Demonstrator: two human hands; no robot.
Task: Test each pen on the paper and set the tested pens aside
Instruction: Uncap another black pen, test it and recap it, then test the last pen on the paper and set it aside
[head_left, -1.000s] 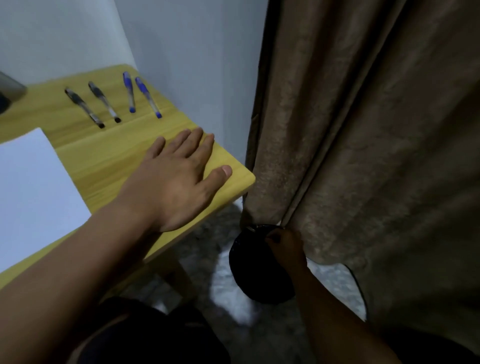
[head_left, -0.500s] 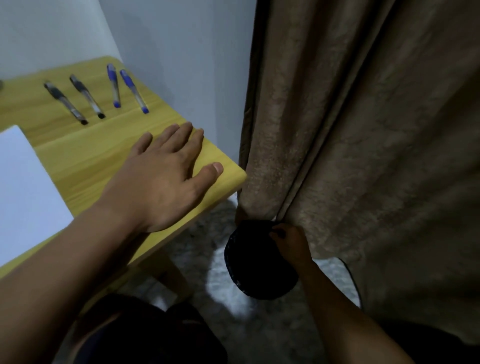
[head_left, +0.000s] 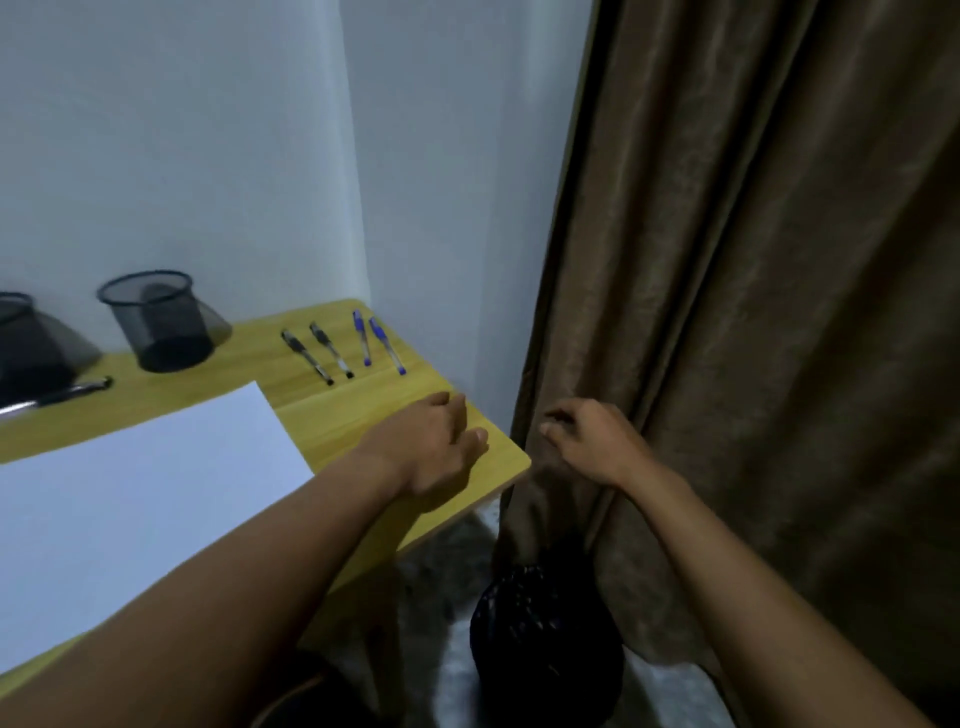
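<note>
Wooden table (head_left: 332, 415) abuts a white wall (head_left: 208, 156) and brown curtain (head_left: 753, 260). Mesh cup (head_left: 156, 322) stands at its back edge, contents unclear. The left hand (head_left: 431, 447) lies relaxed on the table, the right hand (head_left: 592, 441) loosely curled, empty.

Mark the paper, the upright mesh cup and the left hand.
paper (head_left: 130, 493), head view, sheet middle.
upright mesh cup (head_left: 162, 327), head view, front wall.
left hand (head_left: 434, 442), head view, back of hand.

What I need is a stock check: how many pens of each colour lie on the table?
Black pens: 3
Blue pens: 2
Total: 5
</note>
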